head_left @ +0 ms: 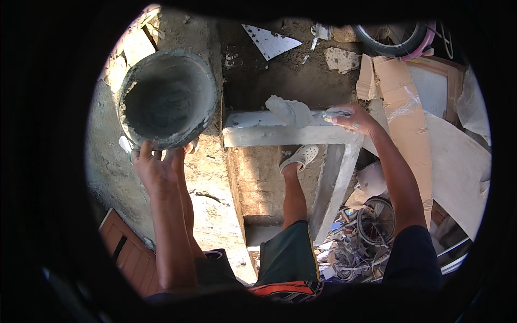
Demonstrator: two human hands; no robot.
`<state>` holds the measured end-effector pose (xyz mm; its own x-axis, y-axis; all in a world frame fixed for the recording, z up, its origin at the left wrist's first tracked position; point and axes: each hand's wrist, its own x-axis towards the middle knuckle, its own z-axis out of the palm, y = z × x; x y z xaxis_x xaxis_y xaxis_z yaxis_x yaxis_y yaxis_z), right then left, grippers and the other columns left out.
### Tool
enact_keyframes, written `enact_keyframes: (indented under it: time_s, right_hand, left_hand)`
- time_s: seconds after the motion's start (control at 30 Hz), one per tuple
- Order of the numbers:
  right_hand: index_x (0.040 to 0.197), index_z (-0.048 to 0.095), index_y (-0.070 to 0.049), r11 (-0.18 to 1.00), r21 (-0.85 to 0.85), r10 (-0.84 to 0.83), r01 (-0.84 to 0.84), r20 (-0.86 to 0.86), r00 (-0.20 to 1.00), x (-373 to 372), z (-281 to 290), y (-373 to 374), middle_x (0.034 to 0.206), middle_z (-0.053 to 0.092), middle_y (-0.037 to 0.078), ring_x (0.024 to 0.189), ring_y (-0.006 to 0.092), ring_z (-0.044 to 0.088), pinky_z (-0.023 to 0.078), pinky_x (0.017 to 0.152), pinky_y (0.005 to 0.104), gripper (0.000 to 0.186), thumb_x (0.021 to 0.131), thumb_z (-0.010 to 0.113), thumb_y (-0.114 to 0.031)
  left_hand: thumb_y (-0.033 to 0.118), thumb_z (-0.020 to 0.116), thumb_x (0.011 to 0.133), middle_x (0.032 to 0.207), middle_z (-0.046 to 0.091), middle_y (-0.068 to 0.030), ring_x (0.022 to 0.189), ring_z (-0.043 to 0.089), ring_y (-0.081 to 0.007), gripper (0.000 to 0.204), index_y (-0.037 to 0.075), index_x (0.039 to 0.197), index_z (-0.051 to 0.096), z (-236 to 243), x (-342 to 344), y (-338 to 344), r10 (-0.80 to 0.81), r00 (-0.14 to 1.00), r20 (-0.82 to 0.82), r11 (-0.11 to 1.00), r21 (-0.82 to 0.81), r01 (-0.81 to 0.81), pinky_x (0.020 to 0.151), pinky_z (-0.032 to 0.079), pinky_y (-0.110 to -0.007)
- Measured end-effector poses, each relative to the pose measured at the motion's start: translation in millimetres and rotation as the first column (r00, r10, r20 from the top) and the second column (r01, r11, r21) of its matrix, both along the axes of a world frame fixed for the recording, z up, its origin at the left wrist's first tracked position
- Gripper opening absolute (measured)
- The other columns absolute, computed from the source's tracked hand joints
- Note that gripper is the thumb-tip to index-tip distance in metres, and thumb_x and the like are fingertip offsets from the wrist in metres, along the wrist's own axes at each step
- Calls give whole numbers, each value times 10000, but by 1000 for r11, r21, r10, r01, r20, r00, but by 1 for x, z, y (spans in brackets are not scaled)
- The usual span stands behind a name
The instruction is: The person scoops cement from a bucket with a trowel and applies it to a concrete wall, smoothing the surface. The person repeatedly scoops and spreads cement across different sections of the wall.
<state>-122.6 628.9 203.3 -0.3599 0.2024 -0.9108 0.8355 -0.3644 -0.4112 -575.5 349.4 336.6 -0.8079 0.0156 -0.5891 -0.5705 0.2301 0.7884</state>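
Basin, far left: blocks that side; left hand at its near rim. Passage, far centre: open air between basin and grey mass. Grey mass, on ledge: obstructs a sweep along the top. Right hand: occupies space over the ledge's right end, beside the mass. Opening, near side of ledge: room downward at left; shoe and leg obstruct its right part. Cardboard, right: flanks the forearm; height uncertain. Bicycle tyre, far right: bounds that corner.
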Motion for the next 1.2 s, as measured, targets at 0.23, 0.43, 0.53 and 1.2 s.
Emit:
enact_keyframes:
  time_s: [0.23,0.43,0.53,1.2]
  right_hand:
    - [1356,733,-137,698,268,675,-664,63,736,-142,-172,-38,1168,786,149,1069,321,745,588,952,428,495,891,800,-294]
    - [1251,767,-142,393,398,887,-829,73,456,-235,-216,-100,1226,759,163,1161,363,715,581,995,487,388,883,728,-258]
    - [1257,757,-146,352,415,909,-839,61,412,-245,-207,-102,1221,762,155,1142,356,725,588,975,487,393,881,719,-250]
    - [1264,727,-116,502,565,799,-654,-13,602,-212,-125,-99,1119,734,177,1046,389,735,597,894,525,355,938,711,-254]
  left_hand:
    - [86,647,987,1251,611,-140,1266,574,-326,162,4,1117,596,13,-33,-35,34,976,216,994,96,-56,1158,483,-553]
    - [81,624,999,1306,620,-169,1308,565,-355,108,-13,1052,618,20,-54,-54,83,914,397,982,126,-144,1156,501,-523]
    - [101,594,1037,1338,613,-182,1329,556,-363,120,-17,1045,616,20,-57,-61,70,916,395,980,146,-138,1167,492,-540]
    - [210,643,1057,1331,602,-165,1287,569,-326,220,-7,1093,635,31,-71,-30,51,952,303,988,125,-93,1145,490,-541]
